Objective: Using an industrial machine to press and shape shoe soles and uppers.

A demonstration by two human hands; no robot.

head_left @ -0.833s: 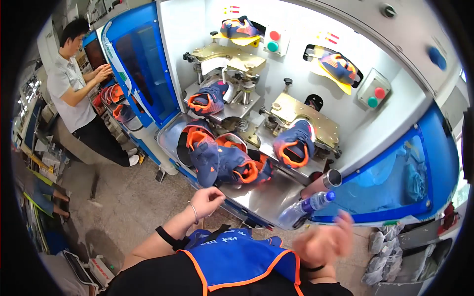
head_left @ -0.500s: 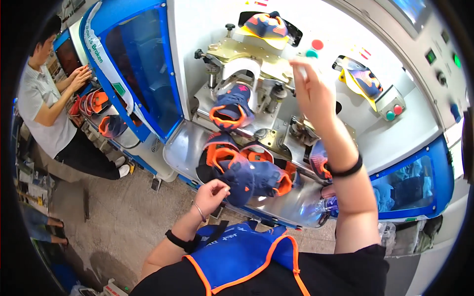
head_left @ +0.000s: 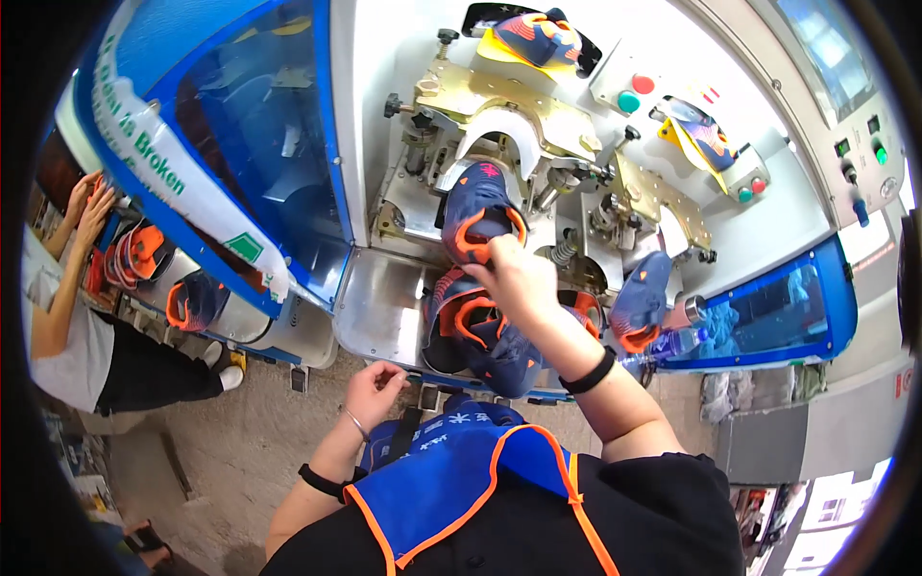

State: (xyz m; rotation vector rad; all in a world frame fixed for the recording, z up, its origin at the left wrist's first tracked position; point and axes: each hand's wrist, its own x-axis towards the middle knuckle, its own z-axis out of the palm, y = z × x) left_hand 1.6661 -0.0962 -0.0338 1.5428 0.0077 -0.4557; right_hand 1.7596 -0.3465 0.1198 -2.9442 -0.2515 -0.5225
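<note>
A navy and orange sneaker point(head_left: 479, 213) rests toe inward on the left station of the press machine point(head_left: 514, 110), its toe near a white curved pad point(head_left: 501, 134). My right hand point(head_left: 520, 280) is closed on the orange-lined heel collar of this sneaker. Some of its fingers are hidden inside the opening. Lower left, my left hand point(head_left: 375, 392) hangs just off the metal ledge, fingers curled toward the thumb, and nothing shows in it. Several more navy and orange sneakers point(head_left: 504, 360) lie heaped on the ledge below my right hand.
Another sneaker point(head_left: 645, 298) sits at the right station. Two sneakers on yellow plates point(head_left: 526, 50) are mounted on the back wall near red and green buttons point(head_left: 629, 101). A blue-framed door point(head_left: 331, 144) stands at left. Beyond it, a co-worker point(head_left: 67, 288) works beside more shoes. A plastic bottle point(head_left: 677, 341) lies at right.
My right hand has come down from the raised buttons area onto the heel of the sneaker at the left station. My left hand has drawn back from the heaped sneakers, and the view has shifted.
</note>
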